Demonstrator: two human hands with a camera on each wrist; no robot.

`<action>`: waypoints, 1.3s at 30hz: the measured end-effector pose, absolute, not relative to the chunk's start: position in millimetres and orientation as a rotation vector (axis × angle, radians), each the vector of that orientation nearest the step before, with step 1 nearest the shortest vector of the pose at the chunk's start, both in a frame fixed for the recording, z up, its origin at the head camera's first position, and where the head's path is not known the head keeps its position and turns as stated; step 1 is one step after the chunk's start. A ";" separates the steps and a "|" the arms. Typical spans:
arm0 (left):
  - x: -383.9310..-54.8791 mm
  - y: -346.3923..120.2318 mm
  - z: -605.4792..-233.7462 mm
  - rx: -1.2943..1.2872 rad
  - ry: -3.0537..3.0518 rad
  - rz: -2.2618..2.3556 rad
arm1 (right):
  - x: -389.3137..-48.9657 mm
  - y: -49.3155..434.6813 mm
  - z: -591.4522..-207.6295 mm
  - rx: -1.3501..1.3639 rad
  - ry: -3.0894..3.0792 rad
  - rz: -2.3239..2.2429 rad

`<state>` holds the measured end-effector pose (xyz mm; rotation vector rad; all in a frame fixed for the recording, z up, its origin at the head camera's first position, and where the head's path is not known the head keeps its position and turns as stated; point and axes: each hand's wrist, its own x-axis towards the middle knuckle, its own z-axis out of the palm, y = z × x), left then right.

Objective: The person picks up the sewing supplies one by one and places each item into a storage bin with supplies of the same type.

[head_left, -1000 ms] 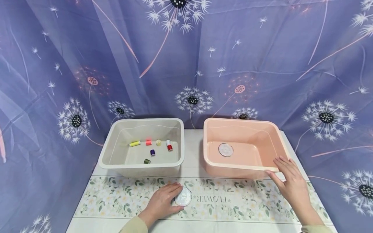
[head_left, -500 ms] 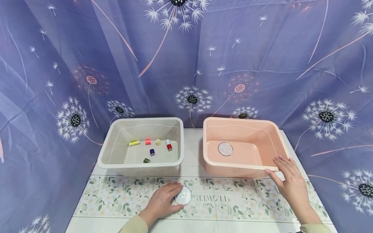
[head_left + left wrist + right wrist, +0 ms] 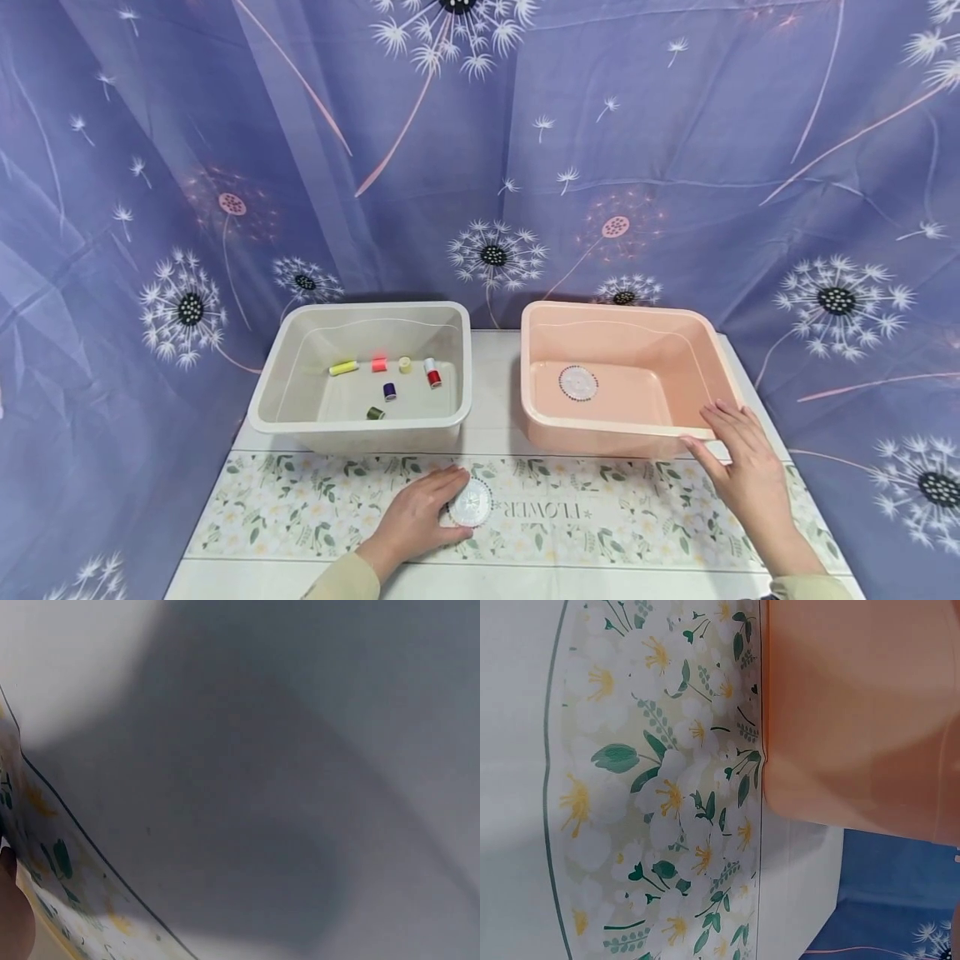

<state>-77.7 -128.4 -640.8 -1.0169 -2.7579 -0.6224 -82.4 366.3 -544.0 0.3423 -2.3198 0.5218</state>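
In the head view my left hand [image 3: 420, 515] rests low on the flowered strip of the table, thumb and fingers around the left side of a round pin wheel [image 3: 472, 502]. This flat white disc has dark dots along its edge. At the front right corner of a pink plastic basin [image 3: 615, 440], my right hand [image 3: 750, 475] holds the rim, fingers over it and thumb at the outside. A second pin wheel [image 3: 579, 383] lies on the basin's floor. Only a bit of the left hand shows at the edge of the left wrist view.
A grey basin [image 3: 360, 427] stands to the left, with several small thread spools inside, including a yellow one [image 3: 343, 368], a purple one [image 3: 389, 392] and a green one [image 3: 376, 413]. Blue dandelion-print cloth [image 3: 420, 250] hangs behind the table and along its sides.
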 end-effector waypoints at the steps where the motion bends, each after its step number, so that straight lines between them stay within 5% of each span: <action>1: -77.6 -128.0 -640.9 -1.012 -2.761 -0.628 | -82.3 366.0 -543.7 0.342 -2.321 0.525; 39: -82.8 -117.6 -632.8 -0.877 -2.956 -0.734 | -82.0 364.6 -542.0 0.332 -2.331 0.511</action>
